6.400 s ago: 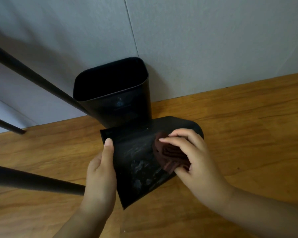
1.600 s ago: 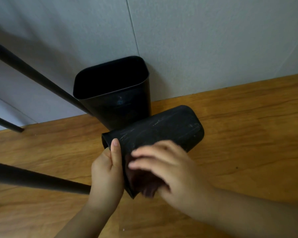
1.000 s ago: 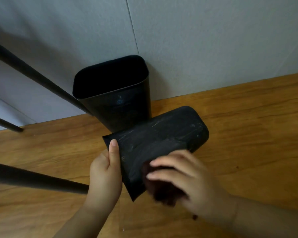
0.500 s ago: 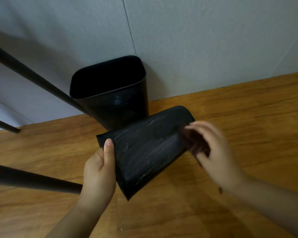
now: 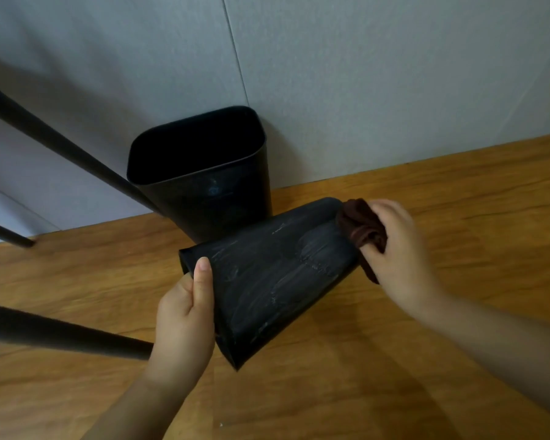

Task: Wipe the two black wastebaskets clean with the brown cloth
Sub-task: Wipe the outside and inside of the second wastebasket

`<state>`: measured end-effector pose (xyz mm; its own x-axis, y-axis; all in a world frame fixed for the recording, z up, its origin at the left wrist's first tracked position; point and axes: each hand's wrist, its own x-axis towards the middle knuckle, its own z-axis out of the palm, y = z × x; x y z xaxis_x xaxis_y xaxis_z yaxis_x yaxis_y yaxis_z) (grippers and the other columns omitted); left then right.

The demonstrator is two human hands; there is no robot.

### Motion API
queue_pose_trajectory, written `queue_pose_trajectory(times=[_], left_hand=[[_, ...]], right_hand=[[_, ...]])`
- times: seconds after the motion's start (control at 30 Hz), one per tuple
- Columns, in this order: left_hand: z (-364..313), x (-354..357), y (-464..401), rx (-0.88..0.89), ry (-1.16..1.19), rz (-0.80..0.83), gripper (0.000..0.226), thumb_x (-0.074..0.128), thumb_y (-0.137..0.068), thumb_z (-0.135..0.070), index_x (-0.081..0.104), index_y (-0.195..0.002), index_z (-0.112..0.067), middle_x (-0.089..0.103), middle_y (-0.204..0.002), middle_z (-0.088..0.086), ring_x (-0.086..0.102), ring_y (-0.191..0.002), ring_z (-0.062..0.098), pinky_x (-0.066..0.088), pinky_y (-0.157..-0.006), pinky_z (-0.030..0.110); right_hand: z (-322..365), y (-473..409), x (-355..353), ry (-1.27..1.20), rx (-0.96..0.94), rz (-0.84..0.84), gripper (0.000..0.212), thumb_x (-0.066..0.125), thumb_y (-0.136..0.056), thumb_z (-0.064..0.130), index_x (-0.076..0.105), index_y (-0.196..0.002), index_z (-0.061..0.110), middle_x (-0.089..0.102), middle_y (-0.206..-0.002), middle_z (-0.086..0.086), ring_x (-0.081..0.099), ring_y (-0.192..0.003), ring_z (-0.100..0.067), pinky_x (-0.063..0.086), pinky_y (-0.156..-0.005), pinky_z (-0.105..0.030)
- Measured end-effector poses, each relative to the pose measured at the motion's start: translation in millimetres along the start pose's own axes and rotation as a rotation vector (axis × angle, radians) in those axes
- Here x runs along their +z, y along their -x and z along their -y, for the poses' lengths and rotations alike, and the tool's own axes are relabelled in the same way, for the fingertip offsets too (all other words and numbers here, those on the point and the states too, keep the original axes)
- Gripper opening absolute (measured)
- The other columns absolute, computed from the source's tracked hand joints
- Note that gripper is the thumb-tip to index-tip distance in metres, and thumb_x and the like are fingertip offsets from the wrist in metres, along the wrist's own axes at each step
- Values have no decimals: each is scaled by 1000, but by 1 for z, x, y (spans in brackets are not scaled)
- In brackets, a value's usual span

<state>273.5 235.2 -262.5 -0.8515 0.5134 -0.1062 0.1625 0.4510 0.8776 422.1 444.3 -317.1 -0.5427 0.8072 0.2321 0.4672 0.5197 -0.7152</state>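
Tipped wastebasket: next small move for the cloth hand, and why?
Probably draw the brown cloth back across the tipped wastebasket toward its rim. The right hand holds it at the base end, pale streaks still show on the upper side, and the left hand steadies the rim.

A wooden floor (image 5: 426, 360) with warm orange-brown grain carries everything, meeting a grey wall (image 5: 362, 74) at the back. An upright black wastebasket (image 5: 210, 192) stands on it close against the wall, mouth open upward. A second wastebasket (image 5: 277, 281) is tipped on its side just in front of the first; whether it rests on the boards cannot be told. Dark slanted legs (image 5: 61, 335) come down to the floor at the left
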Motion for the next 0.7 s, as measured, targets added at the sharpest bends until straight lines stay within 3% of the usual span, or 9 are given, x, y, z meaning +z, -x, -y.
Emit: queue_pose_trajectory(times=[0.1, 0.27, 0.33, 0.47, 0.57, 0.7], left_hand=[[-3, 0, 0, -18, 19, -3, 53, 31, -94, -48, 52, -63, -11, 51, -49, 0, 52, -43, 5, 40, -50, 21], [2, -5, -2, -15, -9, 16, 56, 30, -92, -51, 54, -67, -7, 51, -52, 1, 51, -43, 5, 42, -47, 17], [3, -6, -1, -4, -29, 21, 58, 29, -91, -52, 53, -67, -6, 49, -53, 2, 49, -42, 5, 41, -45, 15], [0, -5, -3, -32, 22, 28, 56, 29, -92, -51, 55, -71, -6, 52, -57, 3, 52, -49, 8, 41, -53, 23], [-5, -5, -7, -48, 31, 58, 61, 29, -93, -52, 58, -78, 0, 55, -65, 10, 54, -58, 18, 44, -56, 26], [-9, -5, -9, -143, 102, 33, 63, 32, -92, -55, 61, -83, -1, 59, -70, 15, 54, -58, 19, 42, -54, 28]], right_hand=[[21, 10, 6, -29, -75, 34, 54, 66, -78, 9, 55, -129, 22, 50, -129, 9, 49, -121, -16, 43, -105, -41], [51, 43, 9, -49, -425, 254, 57, 65, -75, 13, 58, -130, 28, 49, -134, 13, 44, -126, -11, 40, -104, -27], [35, 35, 8, -33, -379, 218, 57, 65, -77, 12, 56, -131, 28, 49, -134, 13, 44, -127, -11, 40, -106, -31], [11, 5, 3, 28, -65, 32, 55, 68, -80, 6, 54, -131, 20, 49, -131, 9, 48, -122, -17, 42, -106, -38], [23, 13, 3, 16, -126, 65, 56, 68, -78, 6, 56, -129, 24, 49, -129, 11, 48, -120, -15, 43, -104, -34], [38, 26, 7, -27, -234, 159, 56, 69, -78, 7, 57, -130, 25, 49, -128, 13, 46, -119, -10, 40, -101, -24]])
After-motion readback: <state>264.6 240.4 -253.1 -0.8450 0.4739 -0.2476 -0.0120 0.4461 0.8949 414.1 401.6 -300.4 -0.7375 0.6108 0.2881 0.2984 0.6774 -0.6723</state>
